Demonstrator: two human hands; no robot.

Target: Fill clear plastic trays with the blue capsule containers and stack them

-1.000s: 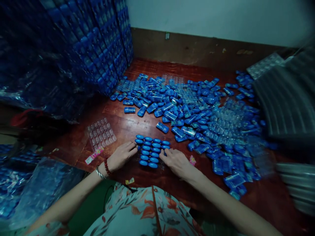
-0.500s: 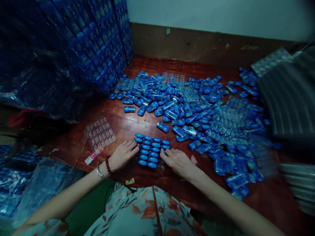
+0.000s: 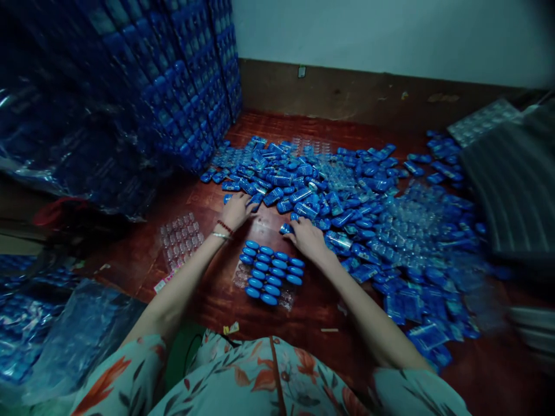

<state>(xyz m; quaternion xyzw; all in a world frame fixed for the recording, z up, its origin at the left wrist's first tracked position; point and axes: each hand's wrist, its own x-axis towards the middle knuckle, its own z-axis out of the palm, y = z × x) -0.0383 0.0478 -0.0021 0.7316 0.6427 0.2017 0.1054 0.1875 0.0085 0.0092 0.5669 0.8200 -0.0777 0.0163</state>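
Observation:
A clear plastic tray (image 3: 286, 299) lies on the table near my body, with rows of glossy blue oval items (image 3: 269, 280) standing in it and some cups at its lower corners unfilled. Beyond it, my left hand (image 3: 236, 212) reaches to the near left edge of a heap of blue packs (image 3: 281, 176); its fingers are bent over packs there, and its grip is hard to make out. My right hand (image 3: 307, 236) is at the heap's front edge, its fingers closed around a small blue pack (image 3: 286, 229).
An unfilled clear tray (image 3: 181, 236) lies to the left. More clear trays (image 3: 405, 222) rest on the heap. Tall stacks of wrapped blue packs (image 3: 191, 98) rise at the back left. A dark striped object (image 3: 511, 185) stands at the right, and a wall closes the back.
Both hands have left the sides of the filled tray and moved forward to the heap. My right hand has closed on a pack. The view has shifted slightly.

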